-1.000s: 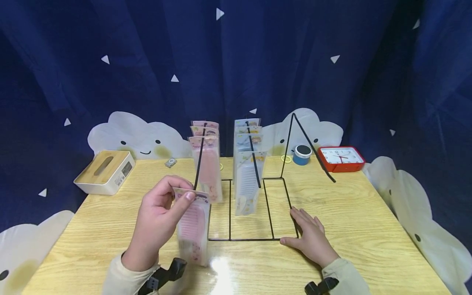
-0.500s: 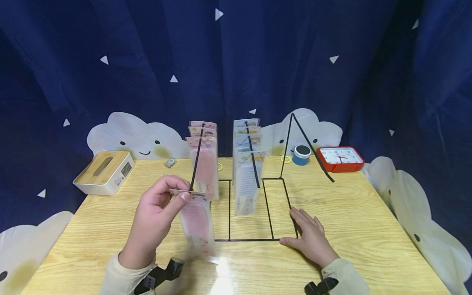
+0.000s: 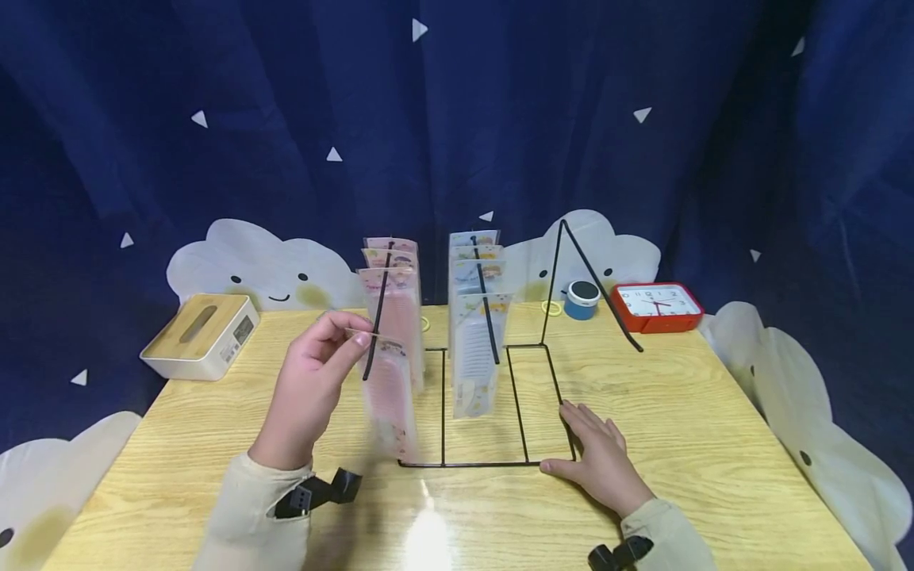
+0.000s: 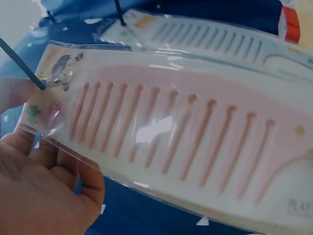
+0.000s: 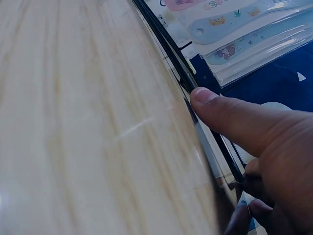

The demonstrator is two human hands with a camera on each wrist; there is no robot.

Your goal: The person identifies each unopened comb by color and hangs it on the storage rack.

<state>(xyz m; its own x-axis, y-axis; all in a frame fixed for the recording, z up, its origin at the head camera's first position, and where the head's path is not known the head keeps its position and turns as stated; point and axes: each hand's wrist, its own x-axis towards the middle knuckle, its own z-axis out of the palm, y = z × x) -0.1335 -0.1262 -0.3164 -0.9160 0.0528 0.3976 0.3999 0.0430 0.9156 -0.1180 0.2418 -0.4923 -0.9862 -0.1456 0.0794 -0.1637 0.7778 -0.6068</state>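
Note:
My left hand pinches the top of a bagged pink comb between thumb and fingers. In the left wrist view the left prong of the black wire rack passes through the top of the comb's bag. Behind it on the same prong hang several more packaged pink combs. Packaged blue combs hang on the middle prong, while the right prong is bare. My right hand rests at the front right corner of the rack base, fingers extended, thumb touching the front wire in the right wrist view.
A tissue box with a wooden lid sits at the left. Behind the rack's right side stand a small blue and white speaker and a red clock. A dark blue curtain hangs behind the table.
My left hand has moved up and away from me, sliding the pink comb back along the left prong, whose tip now pokes out in front. My right hand has stayed put.

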